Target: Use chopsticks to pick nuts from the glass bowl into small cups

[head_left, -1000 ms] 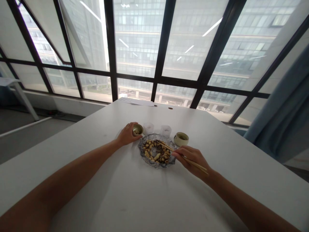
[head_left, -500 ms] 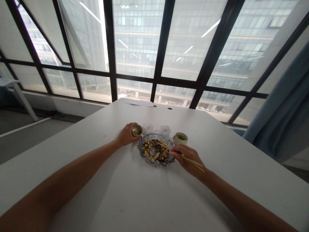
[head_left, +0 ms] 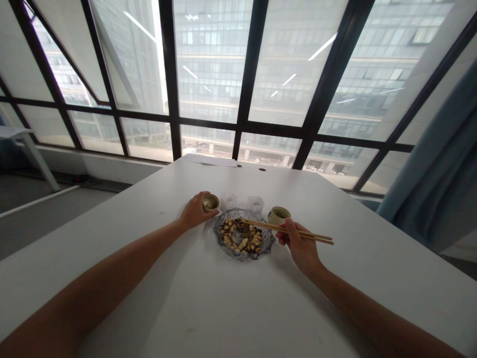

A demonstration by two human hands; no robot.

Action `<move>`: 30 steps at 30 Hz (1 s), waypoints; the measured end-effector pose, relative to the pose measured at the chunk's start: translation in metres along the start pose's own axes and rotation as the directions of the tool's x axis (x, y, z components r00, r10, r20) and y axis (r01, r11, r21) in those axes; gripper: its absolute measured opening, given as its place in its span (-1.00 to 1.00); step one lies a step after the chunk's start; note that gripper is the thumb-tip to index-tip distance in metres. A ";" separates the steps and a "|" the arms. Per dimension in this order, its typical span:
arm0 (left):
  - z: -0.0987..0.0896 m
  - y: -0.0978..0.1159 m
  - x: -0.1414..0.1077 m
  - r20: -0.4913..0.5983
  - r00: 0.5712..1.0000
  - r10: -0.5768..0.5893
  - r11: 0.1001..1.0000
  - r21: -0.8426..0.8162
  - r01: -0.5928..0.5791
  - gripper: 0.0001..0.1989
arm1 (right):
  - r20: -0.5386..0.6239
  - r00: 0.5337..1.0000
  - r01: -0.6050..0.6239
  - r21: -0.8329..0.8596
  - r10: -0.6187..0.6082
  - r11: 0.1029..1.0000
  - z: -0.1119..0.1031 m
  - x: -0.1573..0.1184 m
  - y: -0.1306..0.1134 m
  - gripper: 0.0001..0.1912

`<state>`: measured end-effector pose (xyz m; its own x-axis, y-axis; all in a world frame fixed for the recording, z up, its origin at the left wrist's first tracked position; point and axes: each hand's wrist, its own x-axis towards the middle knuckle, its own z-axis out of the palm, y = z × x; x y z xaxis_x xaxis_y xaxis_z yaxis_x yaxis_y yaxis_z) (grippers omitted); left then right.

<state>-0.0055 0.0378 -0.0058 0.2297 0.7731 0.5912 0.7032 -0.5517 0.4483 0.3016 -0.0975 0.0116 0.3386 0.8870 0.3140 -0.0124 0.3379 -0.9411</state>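
My left hand (head_left: 196, 211) is wrapped round a small green cup (head_left: 211, 203), which is tilted toward me with a little something inside. My right hand (head_left: 300, 244) grips a pair of wooden chopsticks (head_left: 294, 230). Their tips reach over the far side of a scalloped glass dish (head_left: 244, 258) and touch or hover just above its contents. In the dish lie peanuts in their shells (head_left: 243, 243) and smaller dark pieces (head_left: 245, 229). Whether the chopstick tips hold a piece is too small to tell. Just beyond my right hand stands a second green cup (head_left: 278, 216).
Two whitish translucent cups, one on the left (head_left: 228, 201) and one on the right (head_left: 255, 204), stand behind the dish. Papers (head_left: 212, 160) lie at the far end of the white table (head_left: 179, 298), near the windows. A blue curtain (head_left: 428, 174) hangs at right.
My right hand has moved right and turned, so the chopsticks lie flatter, their tips over the dish's far side. My left hand keeps the cup in nearly the same spot.
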 end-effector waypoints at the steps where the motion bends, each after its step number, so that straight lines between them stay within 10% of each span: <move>1: 0.000 0.000 0.000 -0.003 1.000 0.004 1.000 0.007 -0.003 -0.33 | -0.006 1.000 -0.016 0.022 0.016 1.000 0.000 0.000 0.001 -0.41; 12: 0.001 0.000 0.000 -0.024 0.995 0.101 0.995 -0.011 -0.101 -0.35 | 0.021 0.999 0.047 -0.011 -0.046 0.999 0.000 -0.004 -0.001 -0.43; 24: -0.010 -0.018 0.015 0.064 0.937 -0.343 0.939 0.008 0.343 -0.26 | -0.047 0.999 0.028 0.052 -0.025 0.998 0.002 -0.004 0.005 -0.44; 30: -0.004 -0.001 0.048 0.079 0.990 -0.113 0.970 0.223 0.093 -0.23 | -0.053 0.997 0.062 0.047 -0.059 0.997 0.003 -0.003 0.006 -0.45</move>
<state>0.0020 0.0736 0.0249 0.2011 0.8529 0.4819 0.8537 -0.3938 0.3407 0.2981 -0.0968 0.0050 0.3882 0.8474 0.3622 -0.0353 0.4064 -0.9130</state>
